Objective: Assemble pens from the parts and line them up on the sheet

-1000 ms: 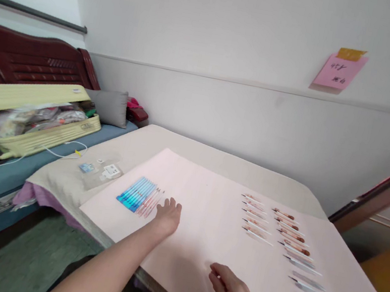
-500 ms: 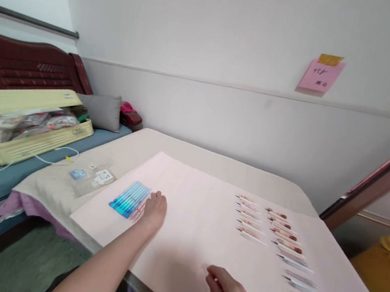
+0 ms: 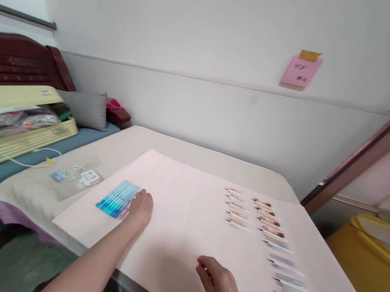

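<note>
On the pale sheet (image 3: 177, 203) | pink pens (image 3: 123, 213) just left of your nearer left hand (image 3: 141, 208), lengthwise away from you | left grip: can't tell | right hand (image 3: 221, 286): loose

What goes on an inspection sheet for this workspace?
Surface: pale pink sheet over a beige table.
Things: blue pens at left, pink pens beside them; white pens with dark tips at right, in two columns, with slim pieces among them.
Clutter: clear packaging and blue packet, left of the sheet.
Hands: left hand at the pink pens, grip hidden; right hand apart, fingers curled, nothing seen in it.
Cables: white cable at left.
Surroundings: open yellow suitcase, grey pillow, pink note on the wall, yellow tub.
</note>
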`<state>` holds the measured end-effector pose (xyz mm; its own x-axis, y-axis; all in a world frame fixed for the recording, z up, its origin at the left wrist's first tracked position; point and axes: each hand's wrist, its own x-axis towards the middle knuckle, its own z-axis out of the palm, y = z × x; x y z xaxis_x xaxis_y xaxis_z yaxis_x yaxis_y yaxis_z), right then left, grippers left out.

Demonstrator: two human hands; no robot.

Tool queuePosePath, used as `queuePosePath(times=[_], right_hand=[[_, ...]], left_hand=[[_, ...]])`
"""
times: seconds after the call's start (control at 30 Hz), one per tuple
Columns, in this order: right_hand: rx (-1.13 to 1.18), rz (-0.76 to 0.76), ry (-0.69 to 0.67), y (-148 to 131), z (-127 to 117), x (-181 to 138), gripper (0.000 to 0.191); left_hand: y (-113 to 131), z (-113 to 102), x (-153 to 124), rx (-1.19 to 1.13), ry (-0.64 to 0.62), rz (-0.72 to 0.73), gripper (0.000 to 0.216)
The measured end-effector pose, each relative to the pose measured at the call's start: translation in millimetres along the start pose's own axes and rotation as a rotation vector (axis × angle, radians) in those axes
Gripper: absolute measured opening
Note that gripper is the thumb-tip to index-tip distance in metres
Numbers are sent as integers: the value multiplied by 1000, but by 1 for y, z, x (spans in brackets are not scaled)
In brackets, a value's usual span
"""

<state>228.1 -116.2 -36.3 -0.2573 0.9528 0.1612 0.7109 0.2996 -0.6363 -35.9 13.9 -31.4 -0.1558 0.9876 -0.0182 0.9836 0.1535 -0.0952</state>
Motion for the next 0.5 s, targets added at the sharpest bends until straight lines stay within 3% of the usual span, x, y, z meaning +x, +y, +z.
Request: queuePosePath(times=[0.3, 0.4, 0.5], right_hand=[[-59, 49, 37, -3, -7, 4, 21], [-92, 88, 47, 0, -11, 7, 22], [-124, 128, 65, 3, -15, 9, 22]], left_hand=[[3, -16, -3, 4, -35, 75, 37], [21, -30, -20, -24, -51, 200, 34], [44, -48, -50, -102, -76, 449, 28]])
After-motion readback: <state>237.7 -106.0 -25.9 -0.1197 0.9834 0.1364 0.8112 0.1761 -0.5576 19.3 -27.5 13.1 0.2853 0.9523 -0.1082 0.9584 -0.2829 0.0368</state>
